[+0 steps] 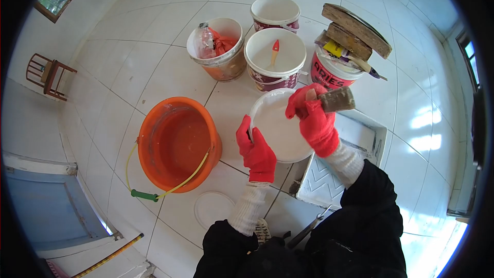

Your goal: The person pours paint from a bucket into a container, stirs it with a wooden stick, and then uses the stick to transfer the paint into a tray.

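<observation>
My left hand (254, 150), in a red glove with a white knitted cuff, is closed around the left rim of a round white bucket (281, 146). White, paint-like material shows inside it. Above the bucket's right side, my right hand (316, 121), also red-gloved, grips a broad, flat-ended tool (337, 100). Its stained grey-brown end points right, while the fingers cover most of the handle; I cannot tell its exact kind. Right of the bucket and partly under my right forearm lies a white paint roller tray (321, 183) with a zigzag pattern.
An orange bucket (213, 139) stands left. Behind are a white bucket holding a red-handled brush (275, 51), another white bucket (275, 7), and a stained bucket (226, 69) with plastic items. A pink paint bucket (332, 72) carries wooden blocks (355, 31). A round lid (213, 210) lies on the tiles.
</observation>
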`<move>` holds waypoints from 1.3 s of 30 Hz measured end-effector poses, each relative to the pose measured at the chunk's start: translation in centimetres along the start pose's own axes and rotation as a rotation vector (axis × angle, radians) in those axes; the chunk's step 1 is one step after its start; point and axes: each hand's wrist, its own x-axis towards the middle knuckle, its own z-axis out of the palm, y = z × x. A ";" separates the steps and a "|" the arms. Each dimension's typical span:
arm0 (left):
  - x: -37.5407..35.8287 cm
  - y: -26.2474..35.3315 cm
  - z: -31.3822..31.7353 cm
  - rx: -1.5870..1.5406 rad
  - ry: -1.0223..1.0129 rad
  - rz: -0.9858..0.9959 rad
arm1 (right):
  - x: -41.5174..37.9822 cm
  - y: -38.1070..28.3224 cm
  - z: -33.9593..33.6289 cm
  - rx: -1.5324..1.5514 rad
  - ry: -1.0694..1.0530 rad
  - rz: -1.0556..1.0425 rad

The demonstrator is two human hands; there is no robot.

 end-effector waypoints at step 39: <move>-0.5 0.7 -0.3 -0.050 -0.015 -0.074 | -1.9 -1.6 -1.3 0.066 -0.067 0.166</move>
